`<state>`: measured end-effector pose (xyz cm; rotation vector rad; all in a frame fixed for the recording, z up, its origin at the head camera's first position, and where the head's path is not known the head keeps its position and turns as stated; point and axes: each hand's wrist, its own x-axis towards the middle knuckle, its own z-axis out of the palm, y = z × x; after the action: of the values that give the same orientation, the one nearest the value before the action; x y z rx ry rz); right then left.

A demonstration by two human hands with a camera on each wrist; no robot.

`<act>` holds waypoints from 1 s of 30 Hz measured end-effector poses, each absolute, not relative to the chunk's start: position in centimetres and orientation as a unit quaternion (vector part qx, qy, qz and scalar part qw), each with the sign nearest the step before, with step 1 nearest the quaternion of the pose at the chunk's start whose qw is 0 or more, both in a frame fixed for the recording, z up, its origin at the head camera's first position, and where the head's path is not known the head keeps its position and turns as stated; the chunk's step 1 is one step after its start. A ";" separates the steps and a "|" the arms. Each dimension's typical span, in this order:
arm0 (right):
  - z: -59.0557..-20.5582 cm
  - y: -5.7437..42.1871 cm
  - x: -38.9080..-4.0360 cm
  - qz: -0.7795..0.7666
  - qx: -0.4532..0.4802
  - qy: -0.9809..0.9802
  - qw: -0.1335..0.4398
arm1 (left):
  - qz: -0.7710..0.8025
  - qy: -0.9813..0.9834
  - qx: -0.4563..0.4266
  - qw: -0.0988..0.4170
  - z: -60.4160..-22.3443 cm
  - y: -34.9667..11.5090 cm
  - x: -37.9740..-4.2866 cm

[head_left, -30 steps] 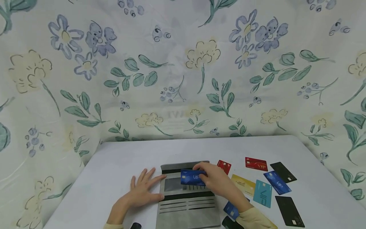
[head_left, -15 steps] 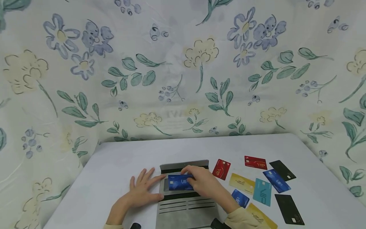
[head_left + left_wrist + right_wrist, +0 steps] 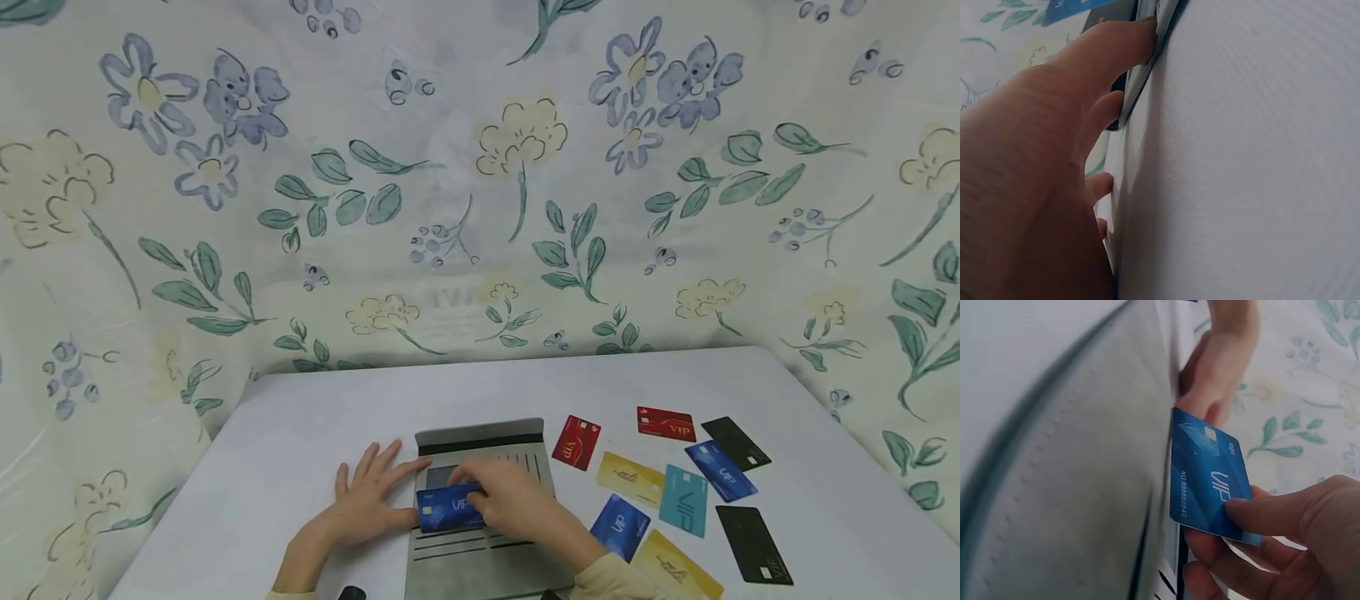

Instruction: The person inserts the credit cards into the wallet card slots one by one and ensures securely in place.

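A blue VIP card (image 3: pixel 448 508) is pinched by my right hand (image 3: pixel 510 500), thumb on its printed face in the right wrist view and fingers behind. It stands over a grey card holder (image 3: pixel 487 575) with rows of dark slots, its lower long edge right at the holder's surface. My left hand (image 3: pixel 367 500) lies spread on the table at the holder's left side, thumb and forefinger touching that edge. In the left wrist view the fingertips press along the holder's edge. Part of the holder is hidden under the card and right hand.
Right of the holder lie loose cards: two red cards (image 3: pixel 577 442), yellow cards (image 3: pixel 631 477), a teal card (image 3: pixel 683 500), blue cards (image 3: pixel 620 527) and black cards (image 3: pixel 754 545). A floral curtain (image 3: pixel 450 208) hangs behind the white table (image 3: pixel 322 408).
My right hand has brought the blue card left and toward me, from the holder's upper part down to its middle rows of slots. The left hand has stayed at the holder's edge.
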<state>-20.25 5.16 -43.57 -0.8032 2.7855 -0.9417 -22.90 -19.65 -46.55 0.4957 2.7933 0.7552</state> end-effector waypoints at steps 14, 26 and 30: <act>-44.7 4.1 -19.9 -0.264 -0.281 0.923 0.019 | 0.251 0.948 0.169 0.100 -46.6 -19.7 -23.0; -45.4 4.0 -19.9 -0.263 -0.254 0.931 0.024 | 0.257 0.946 0.169 0.102 -46.4 -19.6 -22.8; -45.5 3.9 -19.8 -0.264 -0.252 0.931 0.028 | 0.255 0.947 0.172 0.099 -46.5 -19.7 -22.9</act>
<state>-19.80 3.95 -45.47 -0.7776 2.8730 -0.8140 -22.87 -19.67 -46.48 0.5076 2.7990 0.7526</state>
